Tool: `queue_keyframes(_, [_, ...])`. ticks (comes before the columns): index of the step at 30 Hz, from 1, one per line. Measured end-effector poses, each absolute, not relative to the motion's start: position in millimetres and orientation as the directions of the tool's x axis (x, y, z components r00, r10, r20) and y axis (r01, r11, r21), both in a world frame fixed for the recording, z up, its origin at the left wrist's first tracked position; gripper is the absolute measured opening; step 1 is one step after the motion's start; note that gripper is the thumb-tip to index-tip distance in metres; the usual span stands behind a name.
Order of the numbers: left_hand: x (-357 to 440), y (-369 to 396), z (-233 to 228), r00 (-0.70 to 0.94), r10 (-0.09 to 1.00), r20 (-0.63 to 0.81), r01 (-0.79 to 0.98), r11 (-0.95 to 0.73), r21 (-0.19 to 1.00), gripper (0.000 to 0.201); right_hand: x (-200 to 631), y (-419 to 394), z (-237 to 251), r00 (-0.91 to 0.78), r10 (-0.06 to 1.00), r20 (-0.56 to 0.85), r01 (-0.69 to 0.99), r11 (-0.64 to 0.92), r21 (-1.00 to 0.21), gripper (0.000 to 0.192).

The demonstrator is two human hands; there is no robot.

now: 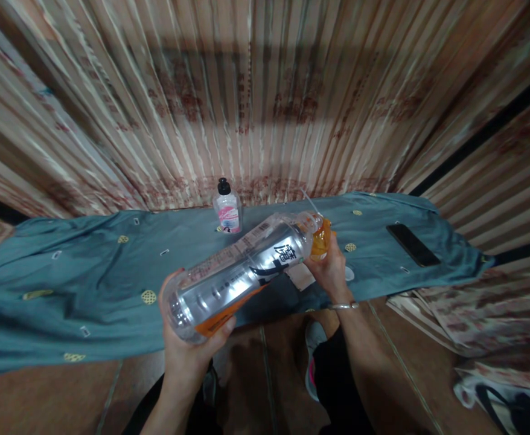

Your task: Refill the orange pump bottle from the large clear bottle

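Observation:
A large clear plastic bottle (242, 275) with a silver and orange label lies tilted across the middle of the view, its neck toward the upper right. My left hand (188, 350) is wrapped round its base end. At the neck, my right hand (331, 266) is closed round a small see-through amber container (322, 238), which meets the bottle's mouth. A thin whitish stick (311, 201) points up from there. Whether liquid passes between the two cannot be made out. My right fingers are partly hidden behind the amber container.
A small clear bottle (228, 211) with a black cap and pink label stands at the back of the teal cloth-covered surface (97, 272). A black phone (412, 244) lies at right. Near my right hand are a beige flat piece (300, 277) and a white round item (349, 273). Patterned curtains (265, 121) hang behind.

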State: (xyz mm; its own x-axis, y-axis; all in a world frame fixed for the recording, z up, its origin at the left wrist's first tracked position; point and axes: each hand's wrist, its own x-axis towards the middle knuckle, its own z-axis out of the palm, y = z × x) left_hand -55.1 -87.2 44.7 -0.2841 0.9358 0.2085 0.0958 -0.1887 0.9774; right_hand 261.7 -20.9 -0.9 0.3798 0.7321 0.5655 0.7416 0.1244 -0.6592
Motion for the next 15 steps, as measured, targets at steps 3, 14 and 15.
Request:
queue_keyframes(3, [-56.0, -86.4, 44.3, -0.289, 0.933, 0.215, 0.101, -0.194, 0.976, 0.097, 261.7, -21.0, 0.1, 0.385, 0.736, 0.557, 0.735, 0.122, -0.668, 0.082])
queue_keyframes(14, [-58.0, -86.2, 43.6, -0.276, 0.934, 0.226, 0.115, -0.202, 0.973, 0.102, 260.2, -21.0, 2.0, 0.37, 0.749, 0.55, 0.721, 0.142, -0.679, 0.08])
queue_keyframes(15, [-58.1, -86.2, 42.7, -0.28, 0.935, 0.216, 0.104, -0.195, 0.975, 0.104, 260.6, -20.8, 1.2, 0.367, 0.749, 0.552, 0.723, 0.144, -0.676, 0.081])
